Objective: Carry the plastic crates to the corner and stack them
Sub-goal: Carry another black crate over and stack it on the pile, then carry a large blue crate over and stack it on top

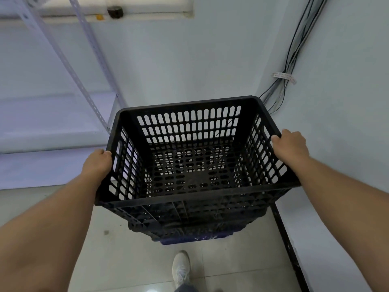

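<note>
A pale metal shelving rack (90, 98) with perforated uprights stands at the left against a light blue wall (179, 60). High on a window ledge (117, 17) sits a dark jar (115, 11) beside a small yellow object (99, 17). A bundle of black and grey cables (294, 49), bound by a white tie (284, 77), runs down the right wall. Below, a white sneaker (181, 268) rests on pale floor tiles (117, 260).

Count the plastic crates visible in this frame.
At least 2: a black crate gripped at its side rims by the left hand and right hand; a blue crate under it. More may be hidden between.
</note>
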Tool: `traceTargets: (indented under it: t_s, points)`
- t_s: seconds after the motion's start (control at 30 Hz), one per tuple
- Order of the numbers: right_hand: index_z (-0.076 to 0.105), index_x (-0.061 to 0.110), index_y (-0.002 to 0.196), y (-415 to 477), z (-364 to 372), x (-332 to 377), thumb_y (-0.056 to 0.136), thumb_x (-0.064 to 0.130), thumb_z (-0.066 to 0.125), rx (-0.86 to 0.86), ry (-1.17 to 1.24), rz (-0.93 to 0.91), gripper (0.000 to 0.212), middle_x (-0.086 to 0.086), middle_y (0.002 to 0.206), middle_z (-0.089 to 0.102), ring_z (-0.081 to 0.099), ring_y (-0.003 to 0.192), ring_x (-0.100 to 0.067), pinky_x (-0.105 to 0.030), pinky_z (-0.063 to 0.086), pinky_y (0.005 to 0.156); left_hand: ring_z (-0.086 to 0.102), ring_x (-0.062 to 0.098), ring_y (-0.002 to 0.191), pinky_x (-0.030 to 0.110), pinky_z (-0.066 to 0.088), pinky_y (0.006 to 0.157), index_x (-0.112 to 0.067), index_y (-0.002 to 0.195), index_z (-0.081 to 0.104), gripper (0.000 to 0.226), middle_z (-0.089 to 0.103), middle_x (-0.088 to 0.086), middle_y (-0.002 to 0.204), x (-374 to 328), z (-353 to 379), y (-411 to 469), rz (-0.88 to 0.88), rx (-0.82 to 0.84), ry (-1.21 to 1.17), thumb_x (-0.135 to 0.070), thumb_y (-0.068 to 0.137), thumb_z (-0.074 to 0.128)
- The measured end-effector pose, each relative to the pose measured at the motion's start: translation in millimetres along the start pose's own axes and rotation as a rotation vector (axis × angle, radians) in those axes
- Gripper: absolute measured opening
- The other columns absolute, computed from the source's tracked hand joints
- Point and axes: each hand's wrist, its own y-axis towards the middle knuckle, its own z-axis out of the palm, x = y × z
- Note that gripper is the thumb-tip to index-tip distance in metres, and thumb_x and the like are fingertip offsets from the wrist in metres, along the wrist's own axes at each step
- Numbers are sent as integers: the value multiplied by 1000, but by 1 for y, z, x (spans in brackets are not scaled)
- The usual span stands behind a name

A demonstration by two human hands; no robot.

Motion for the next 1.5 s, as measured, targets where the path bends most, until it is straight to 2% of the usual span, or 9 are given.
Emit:
traceTargets:
  t_s: [0.07,0.13,0.27,0.37,0.53,0.8,0.97,1.2,1.5]
  points:
    - [52,-1,120,-9,-9,7,94,32,41,-107,-50,-74,44,-26,122,50,45,115,-42,-47,41,91,46,39,127,44,35,103,-3,138,46,49,49,24,141,-12,-5,-10,62,-61,43,-27,96,39]
    - [53,1,125,-17,-19,14,93,31,44,-167,-49,-143,45,-26,126,50,44,118,-42,-47,39,95,42,34,134,42,32,107,-8,145,38,55,45,16,147,-27,-8,-27,174,-107,-2,-31,96,44]
    - [56,8,129,-35,-39,24,93,33,46,-150,123,-191,45,-21,132,49,45,123,-37,-45,39,98,49,19,123,31,35,97,-10,140,45,50,51,-4,132,-53,-4,-63,345,-42,-174,-31,96,50]
    - [62,14,118,-54,-52,27,93,33,45,-156,242,-208,37,-14,127,53,52,114,-31,-40,43,88,44,22,133,33,33,106,-15,146,39,59,46,6,147,-62,2,-85,382,34,-236,-37,94,54]
    - [63,15,93,-97,-70,17,94,33,43,-189,325,-202,27,-5,104,59,57,90,-22,-32,39,72,54,20,122,45,41,107,-24,142,43,67,54,1,137,-63,9,-116,401,161,-291,-51,82,59]
    - [61,18,90,-202,-72,-20,94,35,42,-236,347,-2,25,-4,103,62,58,92,-23,-33,44,78,52,16,118,44,43,106,-20,138,47,52,55,-1,131,-63,31,-164,549,392,-297,-40,92,58]
    - [65,9,99,-279,-72,-39,95,34,42,-326,360,166,33,-8,108,64,59,98,-26,-34,44,81,56,17,117,43,44,105,-21,128,55,42,58,-3,126,-36,32,-202,638,586,-273,-40,91,58]
    - [66,16,97,-397,-71,-68,94,43,40,-418,443,406,37,0,101,67,59,99,-18,-31,42,79,60,15,107,41,47,100,-23,105,62,20,63,-4,108,3,35,-272,755,822,-201,-37,92,57]
    - [60,23,86,-545,-87,-145,94,44,41,-593,413,664,30,9,99,63,66,86,-20,-32,46,79,61,22,110,46,46,101,-18,109,62,25,64,2,110,51,57,-394,879,1129,-163,-36,93,55]
